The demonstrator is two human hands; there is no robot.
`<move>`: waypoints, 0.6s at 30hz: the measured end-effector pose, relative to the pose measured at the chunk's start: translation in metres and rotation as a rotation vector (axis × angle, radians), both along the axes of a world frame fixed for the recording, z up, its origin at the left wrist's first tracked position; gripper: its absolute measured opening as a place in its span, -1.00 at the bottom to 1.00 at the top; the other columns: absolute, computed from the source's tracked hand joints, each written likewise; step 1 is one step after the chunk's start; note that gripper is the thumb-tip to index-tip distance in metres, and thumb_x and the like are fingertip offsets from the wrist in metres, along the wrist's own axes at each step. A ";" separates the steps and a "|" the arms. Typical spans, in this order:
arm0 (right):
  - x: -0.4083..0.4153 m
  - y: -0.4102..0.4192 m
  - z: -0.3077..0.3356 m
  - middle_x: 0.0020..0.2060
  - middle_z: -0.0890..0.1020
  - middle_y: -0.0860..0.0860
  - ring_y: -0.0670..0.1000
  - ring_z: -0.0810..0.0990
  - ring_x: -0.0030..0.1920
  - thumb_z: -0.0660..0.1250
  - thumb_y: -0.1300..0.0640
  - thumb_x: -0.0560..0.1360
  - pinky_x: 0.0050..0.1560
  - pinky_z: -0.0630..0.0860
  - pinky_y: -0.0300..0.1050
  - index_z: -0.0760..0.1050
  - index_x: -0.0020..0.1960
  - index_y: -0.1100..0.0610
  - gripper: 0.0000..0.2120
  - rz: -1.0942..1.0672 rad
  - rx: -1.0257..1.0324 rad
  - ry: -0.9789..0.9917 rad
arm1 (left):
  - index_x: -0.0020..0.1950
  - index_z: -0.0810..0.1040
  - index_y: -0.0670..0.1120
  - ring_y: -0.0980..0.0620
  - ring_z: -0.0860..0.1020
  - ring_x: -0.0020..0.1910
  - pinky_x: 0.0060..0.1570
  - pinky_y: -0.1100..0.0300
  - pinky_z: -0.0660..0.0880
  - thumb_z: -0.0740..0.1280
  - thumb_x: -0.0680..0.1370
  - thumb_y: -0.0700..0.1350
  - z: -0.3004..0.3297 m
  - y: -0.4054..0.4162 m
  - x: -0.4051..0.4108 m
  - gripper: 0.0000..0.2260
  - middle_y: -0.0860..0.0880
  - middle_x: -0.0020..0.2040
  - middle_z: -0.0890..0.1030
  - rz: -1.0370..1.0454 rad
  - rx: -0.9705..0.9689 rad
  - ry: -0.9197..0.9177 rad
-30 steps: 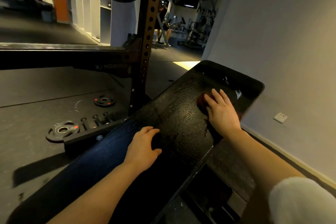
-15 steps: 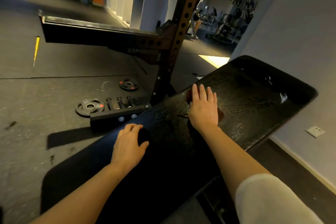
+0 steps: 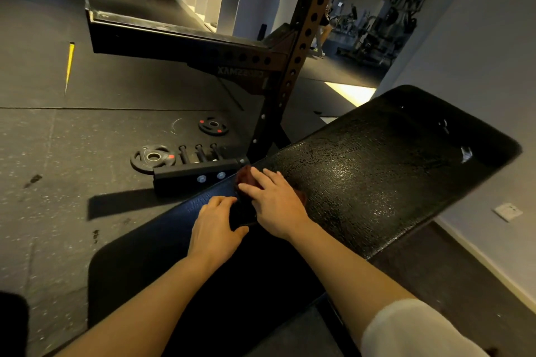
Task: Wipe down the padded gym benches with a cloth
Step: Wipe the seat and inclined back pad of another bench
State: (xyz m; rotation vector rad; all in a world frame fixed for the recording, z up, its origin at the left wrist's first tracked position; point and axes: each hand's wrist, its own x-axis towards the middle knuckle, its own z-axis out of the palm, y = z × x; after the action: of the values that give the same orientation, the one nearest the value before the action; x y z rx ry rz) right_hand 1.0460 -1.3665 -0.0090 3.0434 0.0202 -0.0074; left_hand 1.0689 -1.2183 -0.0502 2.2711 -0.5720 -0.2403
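The right hand (image 3: 277,206) presses flat, fingers straight, on a dark red cloth (image 3: 246,177) at the bench pad (image 3: 377,182) edge; the left hand (image 3: 214,226) rests just beside, loosely curled. Beyond lie weight plates (image 3: 152,157) and a squat rack upright (image 3: 293,66) on speckled rubber floor (image 3: 58,139).

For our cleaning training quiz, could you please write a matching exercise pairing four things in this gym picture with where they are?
Things:
1. cloth
2. left hand
3. weight plate
4. wall socket

Places:
A. flat on the floor beside the rack
B. low on the wall at right
C. under the right hand, on the bench pad
D. at the pad's left edge, holding no cloth

Pairs: 1-C, 2-D, 3-A, 4-B
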 end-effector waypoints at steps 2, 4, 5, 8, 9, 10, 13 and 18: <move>-0.017 0.003 -0.001 0.57 0.09 0.07 0.15 0.03 0.54 0.17 0.10 0.60 0.52 -0.15 0.06 0.29 0.50 -0.05 -0.53 0.039 0.001 0.017 | 0.45 0.36 -0.02 0.01 0.35 0.34 0.30 0.10 0.36 0.47 0.47 -0.03 0.001 -0.001 -0.010 -0.42 0.03 0.38 0.38 -0.006 0.000 -0.008; -0.036 0.002 0.002 0.57 0.08 0.06 0.15 0.01 0.55 0.20 0.08 0.58 0.52 -0.17 0.06 0.30 0.50 -0.05 -0.52 0.060 -0.017 0.057 | 0.42 0.39 -0.02 0.02 0.35 0.33 0.28 0.13 0.36 0.48 0.46 -0.02 0.000 -0.001 -0.021 -0.44 0.04 0.36 0.38 -0.012 0.009 -0.046; -0.046 -0.001 0.003 0.57 0.09 0.06 0.15 0.01 0.55 0.22 0.07 0.56 0.52 -0.16 0.08 0.32 0.49 -0.04 -0.51 0.074 -0.032 0.062 | 0.40 0.40 -0.01 0.03 0.36 0.32 0.27 0.15 0.35 0.47 0.46 -0.02 -0.001 -0.001 -0.026 -0.46 0.05 0.35 0.38 -0.018 0.014 -0.069; -0.082 -0.025 0.015 0.53 0.23 0.08 0.23 0.15 0.52 0.37 0.16 0.42 0.52 0.00 0.22 0.44 0.40 -0.03 -0.44 0.085 -0.090 -0.028 | 0.40 0.39 -0.02 0.04 0.34 0.33 0.31 0.17 0.33 0.46 0.48 -0.03 0.000 -0.003 -0.041 -0.48 0.05 0.36 0.36 -0.061 -0.001 -0.106; -0.095 -0.040 0.024 0.53 0.24 0.06 0.23 0.16 0.51 0.38 0.18 0.38 0.51 0.00 0.21 0.44 0.40 -0.05 -0.41 0.026 -0.120 -0.060 | 0.41 0.38 -0.03 0.05 0.33 0.35 0.32 0.17 0.33 0.46 0.48 -0.03 0.001 -0.005 -0.045 -0.47 0.05 0.37 0.35 -0.079 -0.012 -0.110; -0.106 -0.059 0.034 0.54 0.20 0.03 0.21 0.12 0.53 0.37 0.18 0.40 0.51 -0.02 0.18 0.41 0.42 -0.08 -0.39 -0.070 -0.148 -0.103 | 0.41 0.38 -0.03 0.05 0.32 0.36 0.32 0.16 0.33 0.45 0.49 -0.03 0.004 -0.008 -0.049 -0.47 0.05 0.38 0.34 -0.100 -0.021 -0.116; -0.147 -0.120 0.071 0.55 0.15 -0.01 0.18 0.05 0.54 0.29 0.15 0.52 0.52 0.02 0.22 0.35 0.45 -0.10 -0.48 -0.478 -0.107 -0.357 | 0.42 0.37 -0.02 0.05 0.30 0.37 0.33 0.18 0.30 0.43 0.50 -0.02 0.014 -0.024 -0.061 -0.48 0.05 0.39 0.33 -0.174 -0.036 -0.158; -0.160 -0.116 0.058 0.54 0.20 0.04 0.18 0.08 0.53 0.22 0.13 0.59 0.53 -0.02 0.13 0.41 0.43 -0.02 -0.60 -0.456 -0.006 -0.422 | 0.43 0.36 -0.03 0.04 0.31 0.37 0.31 0.18 0.30 0.41 0.52 -0.03 0.036 -0.068 -0.079 -0.50 0.04 0.40 0.35 -0.280 -0.065 -0.243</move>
State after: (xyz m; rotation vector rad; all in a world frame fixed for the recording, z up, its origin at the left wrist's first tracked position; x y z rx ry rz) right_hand 0.8862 -1.4826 0.0489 2.9009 -0.6941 0.5909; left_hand 0.9895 -1.2863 -0.0145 2.1672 -1.0117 -0.0803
